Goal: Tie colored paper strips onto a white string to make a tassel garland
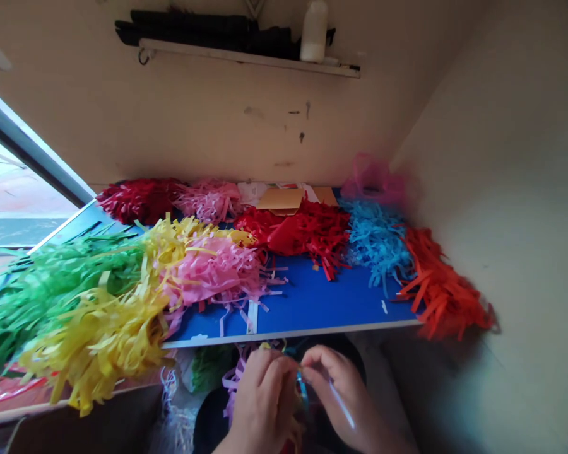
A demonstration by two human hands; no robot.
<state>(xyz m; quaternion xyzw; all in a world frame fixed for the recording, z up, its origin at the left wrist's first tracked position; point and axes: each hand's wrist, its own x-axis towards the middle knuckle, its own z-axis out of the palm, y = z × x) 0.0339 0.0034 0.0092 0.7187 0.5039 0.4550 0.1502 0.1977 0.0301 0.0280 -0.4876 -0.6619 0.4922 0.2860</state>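
Observation:
My left hand (264,398) is closed in front of the table's near edge, wrapped round a bunch of coloured strips. Lilac strips (231,391) stick out on its left side, and a bit of yellow shows above the knuckles. Close beside it, my right hand (335,389) pinches thumb and forefinger together near the left fingertips; what lies in the pinch is too small to make out. A blue strip (303,389) hangs between both hands. Across the right palm runs a thin white streak (343,407), perhaps a stick or string.
On the blue table (288,302) lie fringed bundles: green (76,271), yellow (108,340), pink (218,268), red (303,227), light blue (378,239) and orange (445,284). A wall shelf (250,58) holds a white bottle (315,31). Walls stand behind and right.

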